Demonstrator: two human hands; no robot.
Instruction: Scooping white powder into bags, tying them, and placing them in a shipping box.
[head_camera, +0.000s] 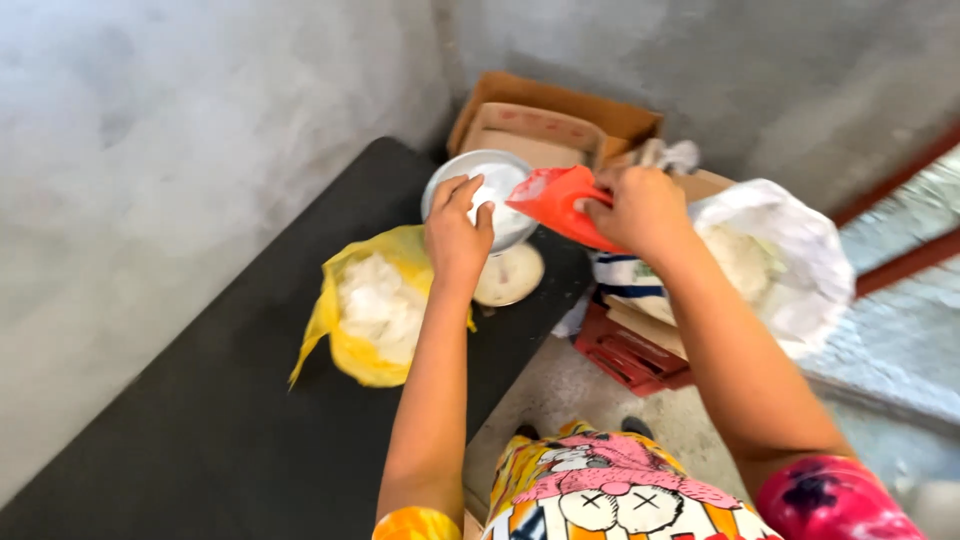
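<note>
while the left hand grips the round metal scale pan at the black counter's edge, the right hand clamps an orange plastic scoop; a yellow plastic bag lies beside it.

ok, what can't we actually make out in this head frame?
Head view only:
- Metal pan: contents partly hidden by the left hand.
- Red scoop: inside faces away; its handle is hidden in the right hand.
- Scale dial: blurred, too small to read.
- White sack: contents masked by the right forearm.
- Red crate: mostly under the sacks.
</note>
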